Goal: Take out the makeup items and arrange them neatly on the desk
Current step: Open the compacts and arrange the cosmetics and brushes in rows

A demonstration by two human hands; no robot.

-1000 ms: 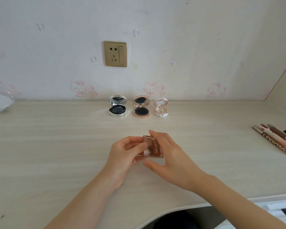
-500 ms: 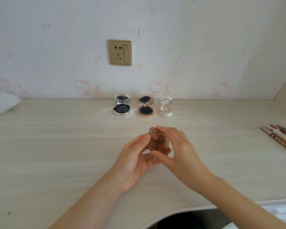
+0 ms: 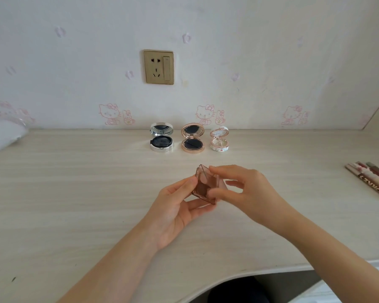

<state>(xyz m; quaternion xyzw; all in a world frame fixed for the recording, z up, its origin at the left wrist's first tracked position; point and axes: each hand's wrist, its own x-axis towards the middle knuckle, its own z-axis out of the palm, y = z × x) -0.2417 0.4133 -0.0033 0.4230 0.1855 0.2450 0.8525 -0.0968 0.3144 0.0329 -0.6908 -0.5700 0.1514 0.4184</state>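
Brown palette (image 3: pixel 206 186), shut a second ago, now tilts with lid parting, in front of the rose-gold compact (image 3: pixel 192 141); left hand (image 3: pixel 175 208) grips its base, right hand (image 3: pixel 245 191) pinches its lid; open placement appears imminent

Cut-off capitals, roughly "OLORKE", on brown makeup stick (image 3: pixel 374 185), far right

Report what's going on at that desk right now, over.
Left grip and right grip, bare hands, both holding small square translucent brown compact, lid partly open. Three round compacts stand open by wall beyond. Nothing in the way.
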